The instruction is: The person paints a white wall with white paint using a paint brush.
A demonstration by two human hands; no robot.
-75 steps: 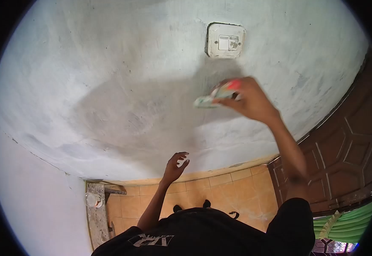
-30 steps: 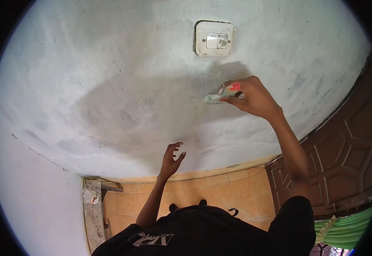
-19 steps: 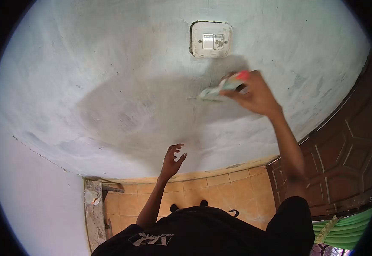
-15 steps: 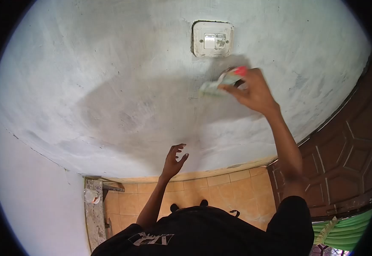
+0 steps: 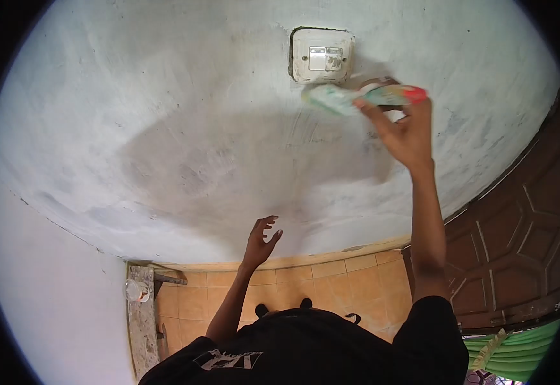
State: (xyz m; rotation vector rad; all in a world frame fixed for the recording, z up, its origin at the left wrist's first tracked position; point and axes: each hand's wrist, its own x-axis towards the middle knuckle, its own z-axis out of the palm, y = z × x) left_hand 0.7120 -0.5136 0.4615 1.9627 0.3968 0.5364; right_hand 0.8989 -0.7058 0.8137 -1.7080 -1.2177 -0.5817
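Observation:
My right hand (image 5: 408,131) grips a thin, bendy piece in pale green, white and red (image 5: 338,99) between thumb and fingers. Motion smears it, and I cannot tell what kind of thing it is. Its left end lies over the wall (image 5: 229,154) just below the white light switch (image 5: 325,58), which has two rockers, one of them stained. Lower down, my left hand (image 5: 262,242) hangs in front of the wall with its fingers loosely curved and apart, holding nothing.
A brown panelled door (image 5: 504,250) stands to the right, with a green curtain (image 5: 524,353) below it. At lower left, a worn wooden bench (image 5: 142,327) carries a clear plastic cup (image 5: 137,291). Orange tiles (image 5: 338,289) cover the floor around my feet.
My right hand has moved right and slightly up with the pale green and red piece, which now reaches just under the switch. My left hand has stayed nearly still.

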